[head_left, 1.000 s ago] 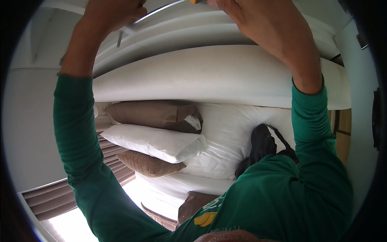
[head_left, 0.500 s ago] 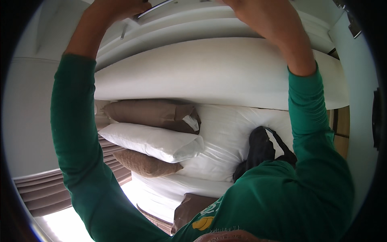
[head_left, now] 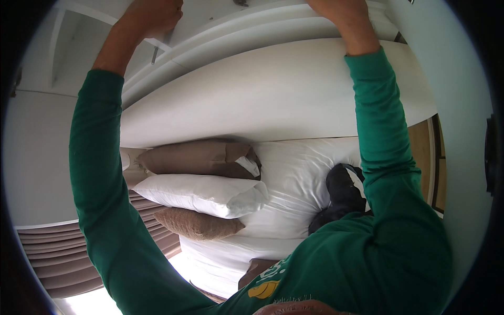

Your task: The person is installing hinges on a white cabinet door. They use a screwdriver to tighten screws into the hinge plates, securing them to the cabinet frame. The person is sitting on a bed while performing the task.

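Observation:
My left hand (head_left: 153, 17) is raised at the top of the view beside a white cabinet frame (head_left: 93, 11). Its fingers are curled closed, and whatever they hold is hidden. Just below it a short grey metal piece (head_left: 155, 54) shows on the white cabinetwork. My right hand (head_left: 342, 11) is also raised, at the upper edge near the white ledge (head_left: 268, 17). The picture's edge cuts off its fingers, so their pose does not show. Between the hands, a small dark metal fitting (head_left: 240, 2) sits on the white surface.
Below is a long padded white headboard (head_left: 252, 89). On the white-sheeted bed (head_left: 294, 163) under me lie a brown pillow (head_left: 194, 157), a white pillow (head_left: 205, 194) and a textured brown cushion (head_left: 199, 223). Brown curtains (head_left: 58, 262) hang at left; a pale wall (head_left: 467, 157) stands at right.
My right hand has moved up and left, partly out of view. My left hand has shifted slightly; the shiny metal bar beside it is no longer seen. The view has shifted a little.

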A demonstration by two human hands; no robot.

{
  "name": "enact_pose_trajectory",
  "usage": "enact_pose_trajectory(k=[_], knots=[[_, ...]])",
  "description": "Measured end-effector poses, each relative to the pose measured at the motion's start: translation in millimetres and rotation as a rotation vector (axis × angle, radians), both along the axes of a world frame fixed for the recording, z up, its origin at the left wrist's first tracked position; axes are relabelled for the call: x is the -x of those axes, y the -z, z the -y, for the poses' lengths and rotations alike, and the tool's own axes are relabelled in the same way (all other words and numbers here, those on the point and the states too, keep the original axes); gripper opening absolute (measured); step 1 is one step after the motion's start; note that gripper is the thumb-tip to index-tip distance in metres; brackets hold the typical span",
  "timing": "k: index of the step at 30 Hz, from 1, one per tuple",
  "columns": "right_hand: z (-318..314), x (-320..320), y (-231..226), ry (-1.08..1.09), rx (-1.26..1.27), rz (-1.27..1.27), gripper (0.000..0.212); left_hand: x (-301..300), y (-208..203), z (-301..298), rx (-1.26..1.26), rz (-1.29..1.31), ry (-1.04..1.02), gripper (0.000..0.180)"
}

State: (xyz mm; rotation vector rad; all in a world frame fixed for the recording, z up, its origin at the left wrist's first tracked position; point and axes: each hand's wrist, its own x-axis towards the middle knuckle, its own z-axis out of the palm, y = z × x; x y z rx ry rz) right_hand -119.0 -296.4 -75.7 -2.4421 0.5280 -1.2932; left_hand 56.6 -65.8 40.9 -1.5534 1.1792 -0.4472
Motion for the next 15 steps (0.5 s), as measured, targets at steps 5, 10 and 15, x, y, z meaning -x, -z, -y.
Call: enact_pose_trajectory(k=[5, 10, 15], knots=[[10.3, 2.9, -1.4, -0.013, -0.062, 0.082, 0.023, -16.0, -3.9, 5.5, -0.128, 0.093, 0.114, 0.022], [1.9, 4.4, -8.0, -0.007, -0.088, 0.049, 0.024, -48.2, 9.1, -10.4, 0.513, -0.196, -0.126, 0.034], [9.8, 7.2, -12.0, 0.015, -0.108, 0.054, 0.024, 14.6, -11.0, 19.3, 0.497, -0.347, -0.248, 0.032]])
